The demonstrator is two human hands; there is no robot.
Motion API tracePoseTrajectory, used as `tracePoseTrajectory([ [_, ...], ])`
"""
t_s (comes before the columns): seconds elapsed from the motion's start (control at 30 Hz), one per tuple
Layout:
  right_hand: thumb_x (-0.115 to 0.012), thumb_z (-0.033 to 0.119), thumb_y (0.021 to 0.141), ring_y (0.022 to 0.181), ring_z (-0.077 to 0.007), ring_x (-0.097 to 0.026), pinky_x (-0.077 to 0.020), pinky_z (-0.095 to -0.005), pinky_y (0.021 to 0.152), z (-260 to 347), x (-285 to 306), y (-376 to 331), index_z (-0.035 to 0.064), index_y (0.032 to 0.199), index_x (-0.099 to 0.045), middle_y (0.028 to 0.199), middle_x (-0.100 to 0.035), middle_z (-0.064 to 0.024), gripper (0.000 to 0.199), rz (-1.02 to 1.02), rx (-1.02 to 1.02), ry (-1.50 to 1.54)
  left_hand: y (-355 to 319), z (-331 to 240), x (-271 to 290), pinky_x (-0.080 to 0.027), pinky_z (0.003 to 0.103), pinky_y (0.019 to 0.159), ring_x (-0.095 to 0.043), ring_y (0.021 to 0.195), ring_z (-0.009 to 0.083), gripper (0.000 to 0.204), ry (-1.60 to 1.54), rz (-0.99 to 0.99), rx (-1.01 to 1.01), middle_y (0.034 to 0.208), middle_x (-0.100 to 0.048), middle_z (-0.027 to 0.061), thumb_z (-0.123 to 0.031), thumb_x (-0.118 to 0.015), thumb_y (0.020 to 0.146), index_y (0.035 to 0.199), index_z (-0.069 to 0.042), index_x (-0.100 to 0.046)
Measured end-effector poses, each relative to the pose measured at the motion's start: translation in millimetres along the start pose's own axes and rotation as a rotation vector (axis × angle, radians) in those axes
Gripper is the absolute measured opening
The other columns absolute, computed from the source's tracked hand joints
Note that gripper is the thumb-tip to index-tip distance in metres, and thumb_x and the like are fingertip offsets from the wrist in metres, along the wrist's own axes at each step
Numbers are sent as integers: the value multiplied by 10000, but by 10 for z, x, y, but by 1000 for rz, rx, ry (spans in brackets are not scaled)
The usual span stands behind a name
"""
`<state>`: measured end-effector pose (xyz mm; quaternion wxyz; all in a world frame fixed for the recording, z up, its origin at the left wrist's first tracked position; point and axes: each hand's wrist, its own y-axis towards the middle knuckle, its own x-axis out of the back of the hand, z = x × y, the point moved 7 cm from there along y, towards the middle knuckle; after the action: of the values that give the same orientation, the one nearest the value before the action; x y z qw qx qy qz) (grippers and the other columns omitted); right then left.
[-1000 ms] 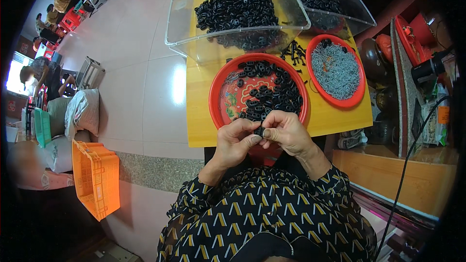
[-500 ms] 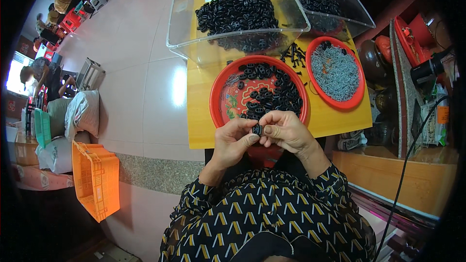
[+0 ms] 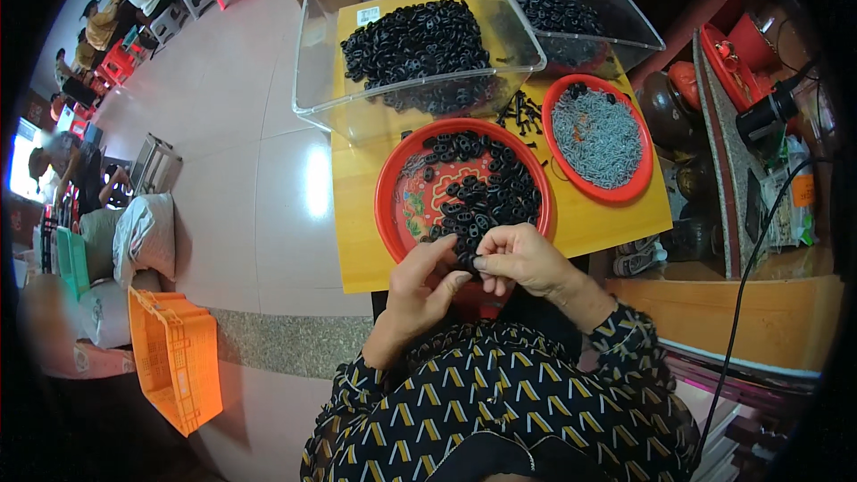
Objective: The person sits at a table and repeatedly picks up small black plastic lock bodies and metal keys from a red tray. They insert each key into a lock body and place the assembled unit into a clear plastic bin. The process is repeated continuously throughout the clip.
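Note:
Both hands meet over the near rim of a round red tray (image 3: 386, 205), which holds many small black oval plastic parts (image 3: 500, 192) with two holes each. My right hand (image 3: 528, 261) pinches a small black plastic part (image 3: 466, 261) between thumb and fingers; its outline blends with the pile behind. Thumb and forefinger of my left hand (image 3: 416, 290) are spread apart beside that part, with nothing plainly held between them. At the tray's left, a few thin silvery pieces (image 3: 413, 163) lie on the patterned bottom.
A red oval tray (image 3: 616, 192) of silvery screws (image 3: 596, 138) stands right on the yellow table (image 3: 585, 230). Black screw-like pieces (image 3: 520, 112) lie loose beside it. Two clear bins (image 3: 303, 62) with black parts stand behind. An orange crate (image 3: 174, 357) is at left, a black cable (image 3: 739, 312) right.
My hands have come down closer to the tray's near rim. The left thumb and forefinger have parted from the black part, while the right hand keeps pinching. The whole view has shifted slightly.

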<state>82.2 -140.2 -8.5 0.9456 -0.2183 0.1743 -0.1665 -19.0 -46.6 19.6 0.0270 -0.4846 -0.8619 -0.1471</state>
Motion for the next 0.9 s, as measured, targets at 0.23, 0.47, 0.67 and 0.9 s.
tracePoseTrajectory([
  [0.23,-560,40,778,596,-142,-599,-500,-216,526,1434,1059,70,-13,793,-555,676,-591,-98,55,-218,458,-116,-95,16,234,-445,328,597,-543,687,278,339,354,-156,-220,810,-560,161,51,-666,636,952,49,-542],
  [0.47,-558,73,818,582,-115,-562,-456,-214,513,1829,1415,83,-17,874,-574,699,-594,-67,107,-521,741,-109,-105,58,234,-436,323,582,-539,676,273,323,355,-173,-286,780,-556,153,75,-650,626,930,41,-544],
  [0.67,-579,47,719,705,-286,-575,-455,-346,629,1118,710,101,4,820,-604,751,-587,-140,114,-435,725,-1211,-87,49,176,-414,346,582,-527,664,287,307,420,-108,-334,747,-549,141,63,-654,598,886,32,-553],
  [0.9,-520,11,700,822,-311,-521,-442,-406,672,881,580,339,45,812,-587,788,-501,-150,134,-380,657,-1544,-60,19,128,-408,353,595,-525,668,289,282,465,-109,-332,744,-552,130,50,-650,609,875,26,-559],
])
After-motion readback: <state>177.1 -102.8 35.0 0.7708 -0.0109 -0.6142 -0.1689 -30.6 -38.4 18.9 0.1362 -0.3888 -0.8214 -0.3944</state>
